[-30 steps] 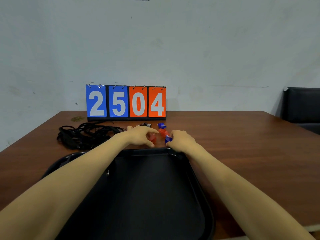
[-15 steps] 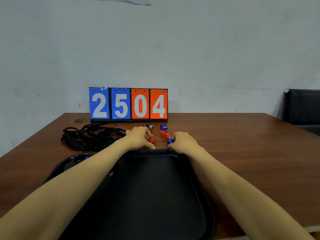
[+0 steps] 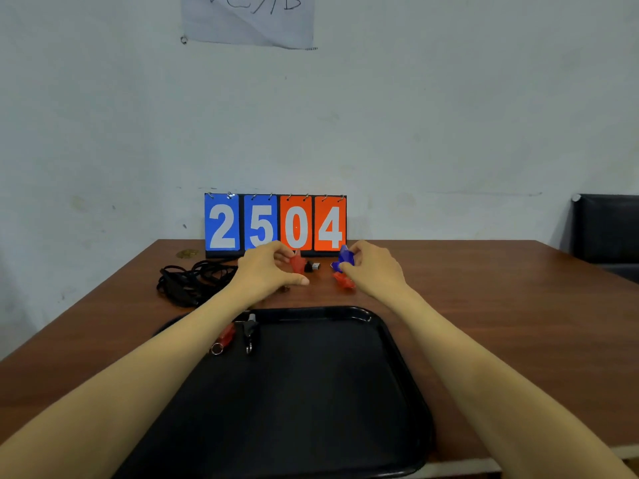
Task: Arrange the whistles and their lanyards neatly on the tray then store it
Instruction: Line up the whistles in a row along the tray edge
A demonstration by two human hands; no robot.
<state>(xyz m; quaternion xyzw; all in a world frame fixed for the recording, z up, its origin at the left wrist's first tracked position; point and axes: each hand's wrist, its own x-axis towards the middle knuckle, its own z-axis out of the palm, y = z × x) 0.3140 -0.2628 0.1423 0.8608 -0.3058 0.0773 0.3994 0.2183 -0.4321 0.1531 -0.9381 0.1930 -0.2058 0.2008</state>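
Note:
My left hand (image 3: 268, 269) pinches a red whistle (image 3: 297, 263) just above the table, beyond the black tray (image 3: 397, 371). My right hand (image 3: 371, 267) grips a blue whistle (image 3: 345, 256) at the same height. Another red whistle (image 3: 344, 281) lies on the table under my right hand, and a blue one (image 3: 334, 266) sits behind it. A small black whistle (image 3: 311, 266) rests between my hands. On the tray's far left part lie a red whistle (image 3: 225, 337) and a black whistle (image 3: 249, 332). A tangle of black lanyards (image 3: 192, 281) lies on the table to the left.
A flip scoreboard (image 3: 275, 223) reading 2504 stands at the table's far edge against the wall. A small brass object (image 3: 186, 253) sits left of it. A dark chair (image 3: 608, 229) is at the far right. A paper sheet (image 3: 249, 19) hangs on the wall.
Both hands have lifted from the table, each raising a whistle, the left a red one and the right a blue one. The view tilted up, and two whistles on the tray now show.

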